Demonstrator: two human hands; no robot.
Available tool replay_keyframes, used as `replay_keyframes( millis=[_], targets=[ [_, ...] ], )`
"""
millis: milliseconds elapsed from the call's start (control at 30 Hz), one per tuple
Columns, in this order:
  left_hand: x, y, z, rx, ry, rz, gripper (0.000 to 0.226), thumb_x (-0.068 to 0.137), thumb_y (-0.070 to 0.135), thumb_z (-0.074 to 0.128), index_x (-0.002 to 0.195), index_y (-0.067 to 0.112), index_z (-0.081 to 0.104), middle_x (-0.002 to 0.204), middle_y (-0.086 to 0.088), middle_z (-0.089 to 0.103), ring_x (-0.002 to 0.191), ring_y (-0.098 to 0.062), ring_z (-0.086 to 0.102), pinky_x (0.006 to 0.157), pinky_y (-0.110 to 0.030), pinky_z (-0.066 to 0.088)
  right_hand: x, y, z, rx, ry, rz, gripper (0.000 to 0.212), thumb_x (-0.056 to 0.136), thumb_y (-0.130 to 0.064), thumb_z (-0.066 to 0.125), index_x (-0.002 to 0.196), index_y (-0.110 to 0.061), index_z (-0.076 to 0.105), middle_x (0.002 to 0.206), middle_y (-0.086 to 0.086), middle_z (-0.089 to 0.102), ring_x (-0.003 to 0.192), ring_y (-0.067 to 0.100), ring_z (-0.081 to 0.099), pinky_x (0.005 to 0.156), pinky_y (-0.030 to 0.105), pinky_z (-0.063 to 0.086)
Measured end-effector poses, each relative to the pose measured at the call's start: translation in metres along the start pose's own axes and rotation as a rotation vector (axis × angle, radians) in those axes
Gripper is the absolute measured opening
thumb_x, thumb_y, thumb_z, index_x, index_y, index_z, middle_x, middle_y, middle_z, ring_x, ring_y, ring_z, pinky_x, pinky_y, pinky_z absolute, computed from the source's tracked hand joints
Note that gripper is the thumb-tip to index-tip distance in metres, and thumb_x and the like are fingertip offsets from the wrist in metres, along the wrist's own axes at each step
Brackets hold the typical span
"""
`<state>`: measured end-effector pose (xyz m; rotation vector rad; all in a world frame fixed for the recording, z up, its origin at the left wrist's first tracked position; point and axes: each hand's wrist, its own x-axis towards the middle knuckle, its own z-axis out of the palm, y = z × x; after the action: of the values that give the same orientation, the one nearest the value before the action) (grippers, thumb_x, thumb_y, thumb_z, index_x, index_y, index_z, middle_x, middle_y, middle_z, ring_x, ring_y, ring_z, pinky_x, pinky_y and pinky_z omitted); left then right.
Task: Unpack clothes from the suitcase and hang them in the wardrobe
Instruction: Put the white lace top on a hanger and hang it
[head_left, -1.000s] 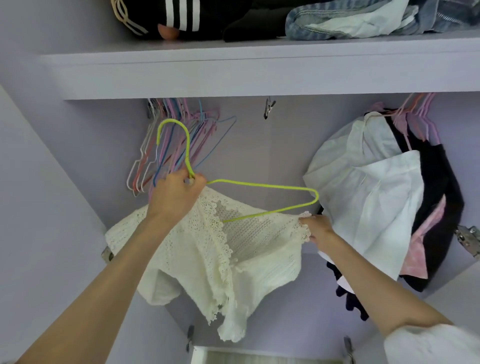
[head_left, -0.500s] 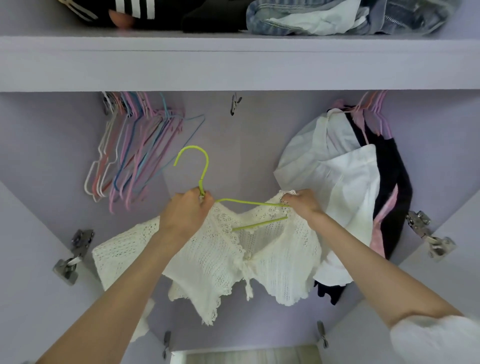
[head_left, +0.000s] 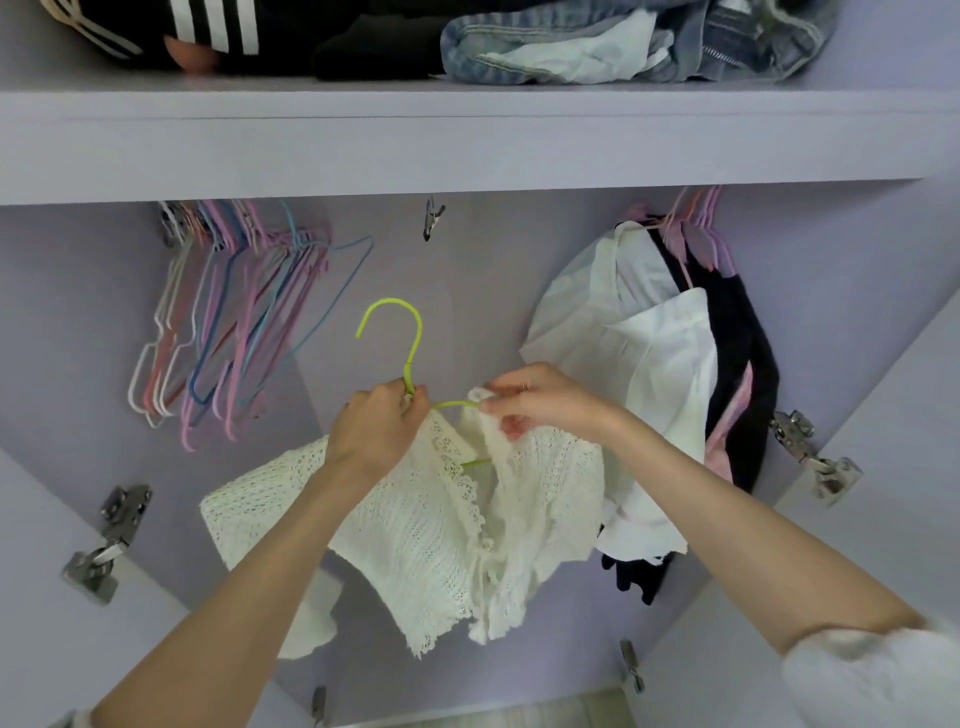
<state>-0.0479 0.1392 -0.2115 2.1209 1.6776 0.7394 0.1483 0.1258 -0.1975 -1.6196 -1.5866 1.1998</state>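
A cream crochet cardigan (head_left: 431, 530) hangs on a lime-green wire hanger (head_left: 410, 343) inside the lilac wardrobe. My left hand (head_left: 374, 426) grips the hanger at the base of its hook. My right hand (head_left: 540, 400) pinches the cardigan's neckline close to the hook, on the hanger's right arm. Most of the hanger's triangle is hidden under the knit; only a short green piece shows at the front opening. The hook stands free in the air below the rail.
Several empty coloured hangers (head_left: 228, 312) hang at the left. White, black and pink garments (head_left: 665, 384) hang at the right. A shelf (head_left: 467, 135) above holds folded jeans and dark clothes. Door hinges (head_left: 104, 545) stick out on both sides.
My right hand slid along the hanger's arm from its outer end toward the hook, pulling the cardigan's shoulder over it. The hanger moved toward the middle of the wardrobe.
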Motion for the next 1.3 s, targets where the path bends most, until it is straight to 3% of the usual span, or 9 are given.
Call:
replay_keyframes(
  millis=[67,133,200,267,533,667,900,1167,1300],
  targets=[
    [0.000,-0.005,-0.004,-0.025,0.010,-0.004,0.041,0.097,0.034,0.041,0.062,0.011,0.045,0.051,-0.001,0.042,0.062,-0.030,0.047,0.063,-0.036,0.039,-0.004,-0.003,-0.004,-0.040,-0.124,0.000,0.039,0.087,-0.010,0.064,0.122,0.003,0.054,0.079,0.002,0.055,0.070,0.013,0.058,0.057,0.018,0.050],
    [-0.001,-0.006,-0.006,-0.036,0.025,0.009,0.045,0.097,0.033,0.043,0.055,0.015,0.036,0.048,0.000,0.037,0.055,-0.026,0.041,0.059,-0.033,0.034,-0.004,-0.007,-0.005,-0.500,-0.068,-0.065,0.006,0.088,-0.018,0.062,0.089,-0.012,0.064,0.072,-0.002,0.048,0.072,0.014,0.048,0.063,0.023,0.043],
    [-0.002,-0.004,-0.009,-0.055,0.036,0.045,0.048,0.096,0.032,0.045,0.052,0.017,0.030,0.046,0.001,0.032,0.049,-0.021,0.035,0.055,-0.032,0.029,0.000,-0.006,-0.002,-0.880,0.038,-0.112,0.027,0.089,-0.033,0.059,0.065,-0.022,0.053,0.084,0.003,0.049,0.089,0.019,0.043,0.081,0.031,0.040],
    [-0.001,-0.002,-0.014,-0.071,0.048,0.081,0.049,0.095,0.034,0.047,0.053,0.019,0.029,0.046,0.002,0.029,0.046,-0.017,0.031,0.053,-0.032,0.027,0.003,-0.003,0.002,-0.860,0.144,-0.162,0.032,0.092,-0.039,0.052,0.064,-0.025,0.049,0.096,0.008,0.053,0.103,0.023,0.045,0.088,0.035,0.038],
    [0.005,-0.055,-0.045,0.063,0.081,0.054,0.051,0.081,0.061,0.042,0.064,0.013,0.047,0.058,-0.006,0.050,0.059,-0.028,0.051,0.059,-0.035,0.040,0.005,0.013,-0.026,-0.348,0.479,-0.219,0.032,0.091,-0.025,0.058,0.076,0.004,0.058,0.064,0.006,0.048,0.063,0.019,0.044,0.055,0.026,0.029],
    [0.006,-0.071,-0.049,0.232,0.106,0.053,0.036,0.091,0.044,0.049,0.086,0.012,0.062,0.087,-0.011,0.059,0.083,-0.034,0.060,0.073,-0.039,0.045,0.005,0.019,-0.036,-0.273,0.492,-0.195,0.036,0.089,-0.024,0.061,0.074,0.008,0.056,0.060,0.004,0.043,0.057,0.015,0.038,0.057,0.028,0.029],
    [0.010,-0.057,-0.047,0.064,0.046,0.202,0.020,0.095,0.025,0.048,0.101,0.009,0.059,0.046,0.000,0.037,0.045,-0.021,0.037,0.050,-0.032,0.030,0.001,0.015,-0.029,-0.384,0.503,-0.319,0.036,0.090,-0.028,0.060,0.079,0.005,0.059,0.079,0.019,0.058,0.074,0.028,0.052,0.067,0.032,0.036],
    [0.016,-0.063,-0.050,-0.289,0.037,0.056,0.012,0.092,0.017,0.056,0.082,0.023,0.060,0.066,-0.003,0.048,0.058,-0.016,0.036,0.057,-0.025,0.030,-0.009,0.037,-0.047,-0.753,0.660,-0.318,0.053,0.083,-0.052,0.040,0.096,-0.007,0.066,0.098,0.009,0.063,0.102,0.028,0.054,0.091,0.039,0.037],
    [0.016,-0.064,-0.043,-0.403,-0.018,0.011,0.008,0.091,0.016,0.057,0.086,0.019,0.062,0.075,0.001,0.057,0.076,-0.017,0.046,0.065,-0.019,0.034,-0.009,0.033,-0.042,-0.777,0.593,-0.405,0.032,0.090,-0.029,0.052,0.091,0.000,0.064,0.091,0.015,0.060,0.089,0.032,0.058,0.080,0.038,0.045]
  ],
)
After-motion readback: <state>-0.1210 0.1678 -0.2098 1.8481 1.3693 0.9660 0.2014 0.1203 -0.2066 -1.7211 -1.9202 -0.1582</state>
